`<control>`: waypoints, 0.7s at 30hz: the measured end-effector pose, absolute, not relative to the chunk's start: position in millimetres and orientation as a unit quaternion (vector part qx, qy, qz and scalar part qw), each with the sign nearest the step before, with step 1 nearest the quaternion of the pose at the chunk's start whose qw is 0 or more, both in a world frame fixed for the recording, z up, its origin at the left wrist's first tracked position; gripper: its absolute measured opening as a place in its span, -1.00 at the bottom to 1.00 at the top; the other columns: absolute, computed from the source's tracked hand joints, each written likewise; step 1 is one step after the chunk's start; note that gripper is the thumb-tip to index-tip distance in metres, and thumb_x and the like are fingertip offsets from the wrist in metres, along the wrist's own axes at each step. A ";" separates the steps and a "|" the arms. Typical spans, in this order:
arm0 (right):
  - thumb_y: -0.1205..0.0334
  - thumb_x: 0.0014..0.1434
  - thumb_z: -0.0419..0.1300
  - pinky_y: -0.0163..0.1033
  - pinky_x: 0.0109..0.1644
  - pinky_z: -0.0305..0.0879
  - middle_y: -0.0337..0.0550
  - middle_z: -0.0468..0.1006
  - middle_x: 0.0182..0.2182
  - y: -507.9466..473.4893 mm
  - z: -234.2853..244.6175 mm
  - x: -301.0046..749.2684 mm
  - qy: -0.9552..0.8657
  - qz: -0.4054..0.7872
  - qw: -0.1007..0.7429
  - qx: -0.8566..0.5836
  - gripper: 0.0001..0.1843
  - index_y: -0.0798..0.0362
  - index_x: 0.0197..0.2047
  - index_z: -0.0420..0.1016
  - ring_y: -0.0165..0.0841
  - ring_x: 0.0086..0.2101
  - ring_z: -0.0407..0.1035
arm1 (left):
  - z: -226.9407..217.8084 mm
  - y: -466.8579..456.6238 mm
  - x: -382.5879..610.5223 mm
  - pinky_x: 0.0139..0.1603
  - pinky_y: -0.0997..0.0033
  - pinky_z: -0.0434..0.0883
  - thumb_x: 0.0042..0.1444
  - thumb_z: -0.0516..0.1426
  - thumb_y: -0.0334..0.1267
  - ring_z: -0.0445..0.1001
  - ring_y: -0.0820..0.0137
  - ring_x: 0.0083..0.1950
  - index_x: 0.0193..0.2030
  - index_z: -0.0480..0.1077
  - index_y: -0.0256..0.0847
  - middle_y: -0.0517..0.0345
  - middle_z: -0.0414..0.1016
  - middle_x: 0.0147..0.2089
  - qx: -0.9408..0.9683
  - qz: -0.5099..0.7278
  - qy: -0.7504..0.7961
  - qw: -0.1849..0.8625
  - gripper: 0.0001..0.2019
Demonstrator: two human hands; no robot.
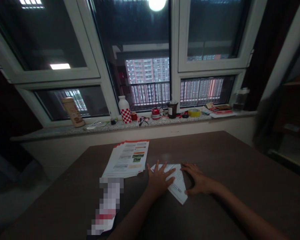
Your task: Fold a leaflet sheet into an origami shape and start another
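A folded white sheet of paper [178,187] lies on the dark brown table [215,156] in front of me. My left hand [159,179] rests flat on its left part with the fingers spread. My right hand [197,180] presses on the paper's right edge, fingers stretched along it and thumb down near the lower corner. Neither hand holds anything up off the table.
A stack of printed leaflets with orange edges [128,158] lies left of the hands. A blurred-out item [107,206] sits at the near left. The stone windowsill [65,130] behind the table carries a checked bottle [125,109], a tan carton [73,112], a cup [172,109] and yellow tape [194,112].
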State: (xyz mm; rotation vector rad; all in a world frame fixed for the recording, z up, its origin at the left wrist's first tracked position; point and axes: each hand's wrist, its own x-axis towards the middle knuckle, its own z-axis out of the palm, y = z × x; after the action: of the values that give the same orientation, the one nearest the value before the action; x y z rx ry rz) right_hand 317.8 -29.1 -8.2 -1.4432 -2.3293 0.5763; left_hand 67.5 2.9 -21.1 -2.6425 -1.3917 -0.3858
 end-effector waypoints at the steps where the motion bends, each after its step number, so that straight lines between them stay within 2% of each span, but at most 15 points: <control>1: -0.22 -0.26 0.38 0.19 0.36 -0.41 0.12 0.00 0.34 -29.3 -8.5 317.7 -0.821 0.202 0.171 -0.506 0.06 0.04 0.26 0.21 0.01 0.32 -0.19 | -21.1 2.8 67.4 0.13 -0.63 -0.36 0.24 -0.03 0.14 -0.07 -0.15 0.39 0.26 0.00 0.51 0.34 0.06 0.40 -0.875 -0.128 -0.461 0.066 -0.55; 10: -0.22 -0.31 0.40 0.19 0.36 -0.43 0.13 -0.04 0.35 -30.9 -9.3 317.4 -0.825 0.200 0.169 -0.501 0.13 0.03 0.29 0.15 0.03 0.33 -0.23 | -22.2 1.5 66.5 0.12 -0.64 -0.38 0.24 -0.03 0.14 -0.02 -0.13 0.38 0.25 0.00 0.53 0.33 0.09 0.39 -0.874 -0.146 -0.461 0.059 -0.56; 16: -0.26 -0.31 0.39 0.19 0.36 -0.42 0.12 -0.04 0.35 -31.7 -6.9 319.4 -0.827 0.213 0.173 -0.490 0.16 0.02 0.30 0.13 0.03 0.33 -0.24 | -24.5 3.8 65.8 0.13 -0.63 -0.39 0.25 -0.04 0.13 -0.08 -0.13 0.40 0.26 -0.02 0.53 0.35 0.05 0.40 -0.875 -0.144 -0.459 0.052 -0.55; 19: -0.26 -0.27 0.39 0.20 0.36 -0.37 0.07 0.01 0.34 -32.0 -4.4 321.2 -0.824 0.223 0.187 -0.486 0.08 -0.02 0.27 0.20 0.03 0.32 -0.20 | -26.2 4.2 65.6 0.14 -0.63 -0.39 0.25 -0.04 0.12 -0.11 -0.14 0.40 0.29 -0.05 0.49 0.35 0.04 0.41 -0.874 -0.146 -0.461 0.053 -0.52; 21: -0.24 -0.16 0.36 0.19 0.35 -0.25 0.01 0.08 0.32 -30.6 -4.2 322.8 -0.817 0.230 0.208 -0.485 -0.09 -0.08 0.22 0.29 0.00 0.31 -0.13 | -26.9 3.9 65.3 0.14 -0.62 -0.41 0.25 -0.04 0.12 -0.12 -0.13 0.41 0.30 -0.06 0.45 0.34 0.05 0.41 -0.872 -0.153 -0.461 0.055 -0.51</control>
State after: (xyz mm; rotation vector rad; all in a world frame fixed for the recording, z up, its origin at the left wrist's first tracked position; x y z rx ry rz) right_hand 322.8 -30.6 -4.2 -1.3508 -2.2744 0.6413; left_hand 65.3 3.9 -26.9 -2.6476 -1.4007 -0.4636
